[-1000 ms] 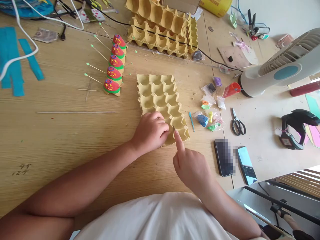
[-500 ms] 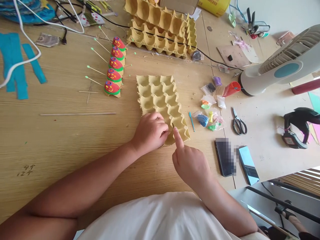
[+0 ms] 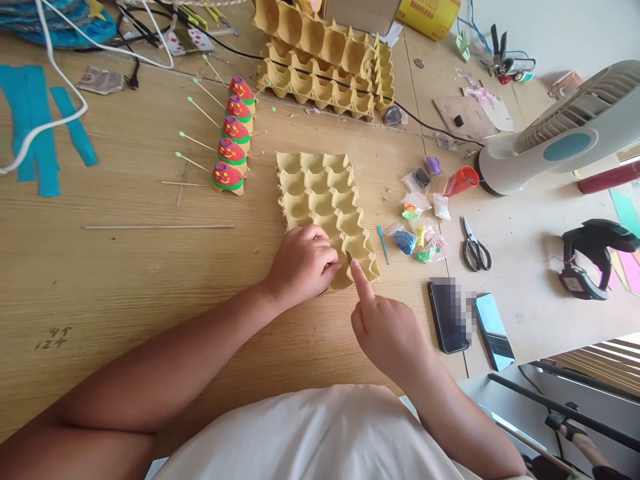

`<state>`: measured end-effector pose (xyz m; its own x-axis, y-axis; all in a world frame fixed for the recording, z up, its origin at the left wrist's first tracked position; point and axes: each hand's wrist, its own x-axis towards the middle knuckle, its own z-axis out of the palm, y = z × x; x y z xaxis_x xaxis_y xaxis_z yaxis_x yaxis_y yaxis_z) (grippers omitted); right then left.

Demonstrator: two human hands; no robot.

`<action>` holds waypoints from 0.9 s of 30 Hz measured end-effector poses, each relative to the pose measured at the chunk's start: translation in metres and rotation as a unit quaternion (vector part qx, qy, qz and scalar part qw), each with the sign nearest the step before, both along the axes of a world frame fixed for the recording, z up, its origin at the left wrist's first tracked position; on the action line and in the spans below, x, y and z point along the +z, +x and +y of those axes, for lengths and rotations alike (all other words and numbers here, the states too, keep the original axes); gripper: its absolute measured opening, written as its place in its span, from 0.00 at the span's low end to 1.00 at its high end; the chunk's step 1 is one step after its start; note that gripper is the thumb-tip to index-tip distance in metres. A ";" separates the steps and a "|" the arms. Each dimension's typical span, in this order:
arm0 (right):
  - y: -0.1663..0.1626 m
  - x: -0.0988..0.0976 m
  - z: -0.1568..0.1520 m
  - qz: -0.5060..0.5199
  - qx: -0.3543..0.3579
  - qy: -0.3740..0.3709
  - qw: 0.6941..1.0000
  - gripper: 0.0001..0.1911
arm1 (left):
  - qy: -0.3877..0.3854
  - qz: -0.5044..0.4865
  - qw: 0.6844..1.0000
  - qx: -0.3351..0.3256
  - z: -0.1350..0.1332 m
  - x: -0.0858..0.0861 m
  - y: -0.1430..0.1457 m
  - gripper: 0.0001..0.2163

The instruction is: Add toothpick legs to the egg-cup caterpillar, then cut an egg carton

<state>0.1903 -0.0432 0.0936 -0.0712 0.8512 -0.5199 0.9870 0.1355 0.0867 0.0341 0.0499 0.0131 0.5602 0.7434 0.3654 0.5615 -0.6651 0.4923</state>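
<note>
A yellow cardboard egg tray [image 3: 317, 181] lies on the table in front of me, its cups facing up. My left hand [image 3: 304, 263] is closed over its near left part, thumb and fingers gripping the cardboard. At the near right cups is my right hand [image 3: 387, 330], its index finger stretched forward and the other fingers curled. A thin dark blade [image 3: 349, 256] pokes out beyond that fingertip against the tray; its handle is hidden in the hand. To the left stands a row of red-painted cup figures [image 3: 231, 152] with smiling faces and green-tipped stick feelers.
Bags of coloured clay [image 3: 406, 240], a blue plastic tool [image 3: 383, 245] and scissors [image 3: 476, 245] lie right of the tray. Two phones [image 3: 449, 317] rest near the front edge. A white fan [image 3: 565, 133] stands at right. More egg trays [image 3: 320, 77] sit behind. A thin stick [image 3: 159, 227] lies left.
My right hand has shifted slightly toward me and to the right, and the dark blade shows more clearly at its fingertip. The left hand keeps its grip. The view has moved slightly.
</note>
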 end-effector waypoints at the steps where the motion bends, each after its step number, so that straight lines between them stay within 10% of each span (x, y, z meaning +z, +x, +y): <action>1: 0.003 0.001 -0.005 0.002 0.001 0.000 1.000 0.37 | -0.001 -0.003 1.000 0.000 0.000 0.000 0.000 0.09; 27: 0.023 0.007 -0.026 0.070 0.022 0.058 0.996 0.36 | -0.011 0.005 1.000 0.004 0.000 0.001 0.000 0.09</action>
